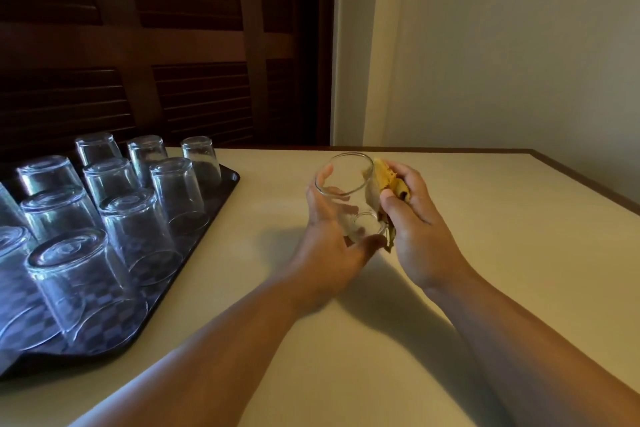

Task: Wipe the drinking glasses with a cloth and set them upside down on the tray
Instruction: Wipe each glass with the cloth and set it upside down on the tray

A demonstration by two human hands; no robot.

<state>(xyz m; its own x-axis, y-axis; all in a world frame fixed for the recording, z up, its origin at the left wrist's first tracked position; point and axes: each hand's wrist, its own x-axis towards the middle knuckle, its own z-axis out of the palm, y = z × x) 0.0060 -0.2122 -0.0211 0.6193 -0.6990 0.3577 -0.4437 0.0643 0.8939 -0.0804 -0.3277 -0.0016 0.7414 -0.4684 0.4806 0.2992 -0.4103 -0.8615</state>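
My left hand (329, 239) grips a clear drinking glass (349, 191) above the table, mouth tilted up and away from me. My right hand (412, 215) presses a bunched yellow cloth (386, 177) against the glass's right side. At the left lies a dark checkered tray (221, 191) carrying several clear glasses (138, 232) upside down in rows.
The cream table (450, 288) has a brown edge at the back and right. Dark louvred wooden doors (173, 45) stand behind the tray, and a pale wall (502, 45) rises at the right. The tray's near part runs off the left edge of view.
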